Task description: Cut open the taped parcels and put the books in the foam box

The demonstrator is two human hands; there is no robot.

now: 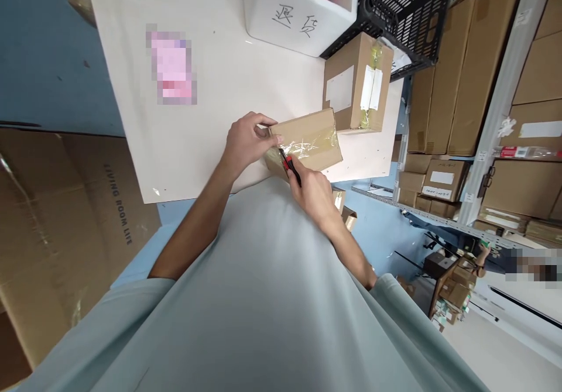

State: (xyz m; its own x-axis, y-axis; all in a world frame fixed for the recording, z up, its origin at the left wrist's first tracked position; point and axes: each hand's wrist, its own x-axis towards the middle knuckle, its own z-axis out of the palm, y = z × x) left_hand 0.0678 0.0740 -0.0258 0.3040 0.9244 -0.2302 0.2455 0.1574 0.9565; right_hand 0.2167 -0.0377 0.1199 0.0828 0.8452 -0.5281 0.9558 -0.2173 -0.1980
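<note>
A small cardboard box [309,137] with shiny clear tape across it lies tilted at the table's near edge, close to my body. My left hand [249,141] grips its left end, thumb on the taped face and fingers at the far edge. In my right hand [312,192] is a red and black box cutter [290,165], its tip at the box's left end beside my left thumb. Whether the blade is in the cardboard I cannot tell. Just beyond stands a larger taped carton [357,85] with white labels.
A white bin [301,14] with handwriting and a black plastic crate [401,14] stand at the table's far side. A blurred pink item [172,67] lies on the white table [211,6]. Shelves of cartons [448,88] rise at right. Another person [483,257] is in the background.
</note>
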